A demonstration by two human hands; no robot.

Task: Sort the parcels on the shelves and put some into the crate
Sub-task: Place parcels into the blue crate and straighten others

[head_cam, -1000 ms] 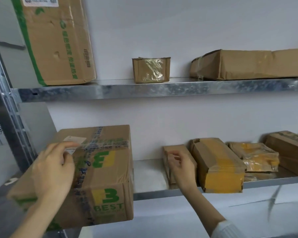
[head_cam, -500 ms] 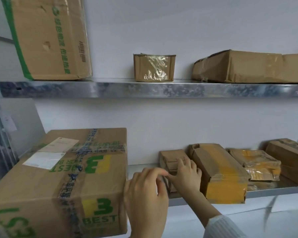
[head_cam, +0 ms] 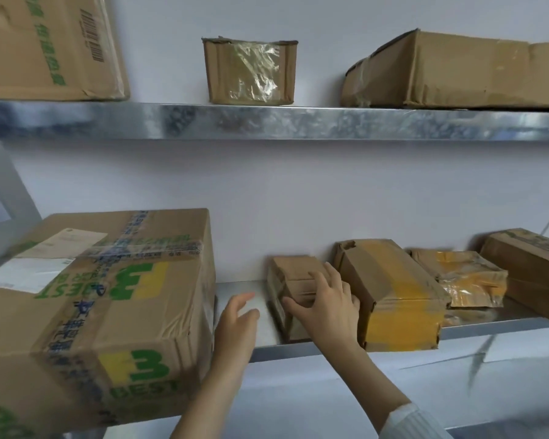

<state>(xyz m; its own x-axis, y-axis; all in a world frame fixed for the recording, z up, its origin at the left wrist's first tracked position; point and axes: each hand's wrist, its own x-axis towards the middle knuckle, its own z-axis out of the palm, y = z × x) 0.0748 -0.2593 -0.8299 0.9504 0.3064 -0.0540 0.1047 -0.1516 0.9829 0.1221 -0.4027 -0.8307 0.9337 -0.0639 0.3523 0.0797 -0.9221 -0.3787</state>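
Parcel [head_cam: 293, 270] partly hidden under right hand [head_cam: 327, 308]

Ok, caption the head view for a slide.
Right hand grips a small parcel on the lower shelf; left hand hovers open beside it.

left hand [head_cam: 236, 324] held out slack, right hand [head_cam: 327, 308] curled, gripping.

— What colours are on the big box [head_cam: 108, 299]?
— Brown card with a green-and-yellow logo, blue-lettered tape crossing the top, and a white label [head_cam: 26, 275].
— And the small parcel [head_cam: 295, 274]?
— Plain brown. The long parcel [head_cam: 393, 296] has yellow tape bands.
— The upper shelf [head_cam: 298, 122]?
— Silver, mottled grey. The top-left box [head_cam: 45, 49] carries green print.
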